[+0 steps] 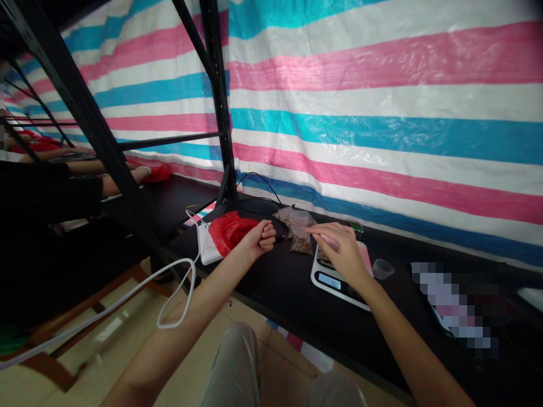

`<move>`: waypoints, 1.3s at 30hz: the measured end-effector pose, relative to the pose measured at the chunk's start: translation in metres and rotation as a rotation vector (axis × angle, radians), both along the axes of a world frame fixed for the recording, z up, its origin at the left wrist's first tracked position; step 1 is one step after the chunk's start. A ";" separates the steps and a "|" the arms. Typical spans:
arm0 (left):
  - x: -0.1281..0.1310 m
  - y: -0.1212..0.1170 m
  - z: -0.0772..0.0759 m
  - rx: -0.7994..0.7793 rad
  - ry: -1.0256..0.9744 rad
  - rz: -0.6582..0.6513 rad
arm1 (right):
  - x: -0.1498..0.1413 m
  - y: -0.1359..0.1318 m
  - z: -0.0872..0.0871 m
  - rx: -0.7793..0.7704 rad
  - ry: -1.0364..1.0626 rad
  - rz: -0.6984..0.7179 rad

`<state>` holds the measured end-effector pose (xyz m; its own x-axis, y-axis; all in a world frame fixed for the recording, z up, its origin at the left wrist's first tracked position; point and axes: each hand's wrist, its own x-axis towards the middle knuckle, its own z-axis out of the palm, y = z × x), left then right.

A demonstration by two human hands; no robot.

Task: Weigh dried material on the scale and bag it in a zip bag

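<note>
Scale (335, 281) as the landmark, seen from the head camera: it sits flat on the black table (288, 294) with its lit readout facing the person, so the number can be read from the seat. The right hand (341, 249) lies over the far part of the scale, fingers loosely bent and spread downward onto something pinkish (365, 254) on the platform; whether the fingers pinch anything I cannot tell, since the palm hides what is under it. Just left of the scale, small clear bags (299, 229) of brown grains lie in a loose heap, within reach of either hand. Further left of the scale the left hand (262, 236) is curled into a closed fist, knuckles up, resting beside a red plastic bag (229, 230); it seems to pinch a small dark thing pointing toward the clear bags, though that is too small to be sure of. The red bag lies on a white box (206, 249), from which a white cable (178, 294) loops down off the table edge. Right of the scale a small clear cup (383, 268) stands upright, close by but apart from the scale. Behind it all hangs a striped tarp (382, 113), and far left of the scale a black rack (216, 107) rises, beyond which another person's arm (85, 167) rests on a neighbouring surface
</note>
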<state>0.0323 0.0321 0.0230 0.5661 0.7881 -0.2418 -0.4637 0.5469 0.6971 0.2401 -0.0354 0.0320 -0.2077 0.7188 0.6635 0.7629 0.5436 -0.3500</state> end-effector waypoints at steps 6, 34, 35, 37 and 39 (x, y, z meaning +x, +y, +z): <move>-0.054 0.047 0.014 0.739 0.998 0.217 | 0.053 -0.011 -0.015 -0.004 0.068 -0.029; -0.125 0.052 0.036 1.198 1.844 -0.120 | 0.087 -0.024 -0.037 -0.084 -0.045 -0.277; -0.127 0.053 0.031 1.218 1.830 -0.145 | 0.087 -0.024 -0.037 -0.083 -0.055 -0.273; -0.128 0.053 0.023 1.260 1.828 -0.177 | 0.086 -0.023 -0.039 -0.082 -0.072 -0.263; -0.125 0.054 0.019 1.299 1.853 -0.219 | 0.086 -0.022 -0.040 -0.083 -0.082 -0.261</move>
